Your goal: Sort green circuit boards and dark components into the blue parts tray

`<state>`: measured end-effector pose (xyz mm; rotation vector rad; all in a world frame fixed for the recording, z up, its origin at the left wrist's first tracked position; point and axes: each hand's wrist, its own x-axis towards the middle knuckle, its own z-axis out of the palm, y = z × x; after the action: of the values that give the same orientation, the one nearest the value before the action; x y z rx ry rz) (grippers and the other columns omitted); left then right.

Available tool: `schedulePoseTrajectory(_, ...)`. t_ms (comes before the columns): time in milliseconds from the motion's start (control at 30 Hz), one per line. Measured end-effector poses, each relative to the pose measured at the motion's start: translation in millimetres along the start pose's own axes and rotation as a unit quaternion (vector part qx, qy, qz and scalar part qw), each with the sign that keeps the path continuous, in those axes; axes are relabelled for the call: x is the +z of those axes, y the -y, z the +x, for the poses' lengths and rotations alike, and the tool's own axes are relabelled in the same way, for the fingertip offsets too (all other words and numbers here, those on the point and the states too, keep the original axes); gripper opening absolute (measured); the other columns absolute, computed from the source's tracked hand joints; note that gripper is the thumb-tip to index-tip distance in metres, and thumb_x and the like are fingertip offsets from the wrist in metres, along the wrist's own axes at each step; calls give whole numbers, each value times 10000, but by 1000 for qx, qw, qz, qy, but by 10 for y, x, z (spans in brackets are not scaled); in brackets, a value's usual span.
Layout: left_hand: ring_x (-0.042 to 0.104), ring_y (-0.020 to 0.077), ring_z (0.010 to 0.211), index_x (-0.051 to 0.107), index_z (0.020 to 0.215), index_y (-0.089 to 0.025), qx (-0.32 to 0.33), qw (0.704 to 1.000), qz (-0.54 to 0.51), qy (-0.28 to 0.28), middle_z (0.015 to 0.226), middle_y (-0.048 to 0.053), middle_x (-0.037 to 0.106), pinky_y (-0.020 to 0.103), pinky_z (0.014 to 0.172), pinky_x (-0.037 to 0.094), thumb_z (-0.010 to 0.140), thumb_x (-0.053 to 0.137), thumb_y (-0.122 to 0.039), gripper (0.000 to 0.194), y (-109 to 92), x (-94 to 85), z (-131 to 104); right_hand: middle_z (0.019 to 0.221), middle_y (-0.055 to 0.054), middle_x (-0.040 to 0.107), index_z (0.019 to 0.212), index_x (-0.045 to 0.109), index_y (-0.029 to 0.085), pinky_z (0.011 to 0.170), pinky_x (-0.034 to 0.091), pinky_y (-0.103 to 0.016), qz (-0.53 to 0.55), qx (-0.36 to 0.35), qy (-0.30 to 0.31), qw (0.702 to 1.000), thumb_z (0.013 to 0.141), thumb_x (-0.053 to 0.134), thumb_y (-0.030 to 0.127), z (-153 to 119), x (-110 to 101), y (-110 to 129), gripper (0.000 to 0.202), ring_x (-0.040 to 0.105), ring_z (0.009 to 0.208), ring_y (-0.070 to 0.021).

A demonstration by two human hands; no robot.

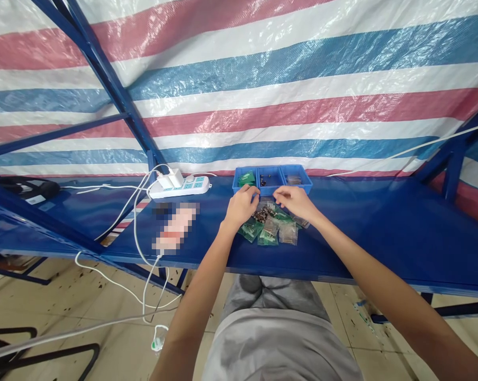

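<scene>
My left hand (242, 203) is at the front left of a blue three-part tray (271, 189), its fingers curled together. Whatever those fingers may hold is too small to make out. Across from it, my right hand (296, 200) has thumb and fingers pinched near the tray's front right edge, and its contents cannot be made out either. Below both hands lies a pile of small dark parts (263, 213), with green packets (250, 229) and clear bags of small parts (288, 233) around it. The tray's left compartment has green packets (246, 178), the middle a few dark pieces, the right clear bags (294, 180).
A white power strip (197, 186) with plugs and cables stands left of the tray on the blue table (381, 227). A blurred-out pinkish object (176, 228) with a white cable lies nearer me. Blue frame bars (115, 95) rise at left; a striped sheet (282, 79) hangs behind.
</scene>
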<state>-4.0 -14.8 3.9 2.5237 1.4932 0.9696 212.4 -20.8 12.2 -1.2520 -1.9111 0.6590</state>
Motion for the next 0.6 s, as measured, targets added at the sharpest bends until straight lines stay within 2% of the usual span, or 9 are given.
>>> schedulePoseTrajectory(100,650,217,877,674,1035,-222,-2,1000,17,25,1024,79,665,288,720,487,945,559,-213,146,24,12,-8,833,-45,743,884,711,199,676,472,-288,-59,-34,22,997,913,566,268,-145,86,-40,164,661,740,-185)
schedulePoseTrajectory(333,657,210,843,685,1006,-223,3,996,17,84,955,62,696,282,701,474,951,585,-354,173,73,53,-31,905,-73,694,914,711,186,748,442,-317,-166,-64,17,984,919,548,176,-116,209,-94,164,623,842,-210)
schedulePoseTrajectory(433,663,215,835,693,1001,-227,6,995,10,95,945,65,704,281,679,469,931,608,-390,197,81,58,-31,946,-88,697,971,724,195,803,446,-337,-183,-60,13,981,924,557,165,-122,225,-130,176,614,935,-245)
schedulePoseTrajectory(600,678,209,807,684,1000,-222,-2,994,-42,99,892,46,720,285,697,490,888,638,-358,183,94,85,-13,1034,-107,705,1062,738,198,859,460,-373,-188,-47,19,981,937,546,163,-134,257,-138,232,607,1022,-286)
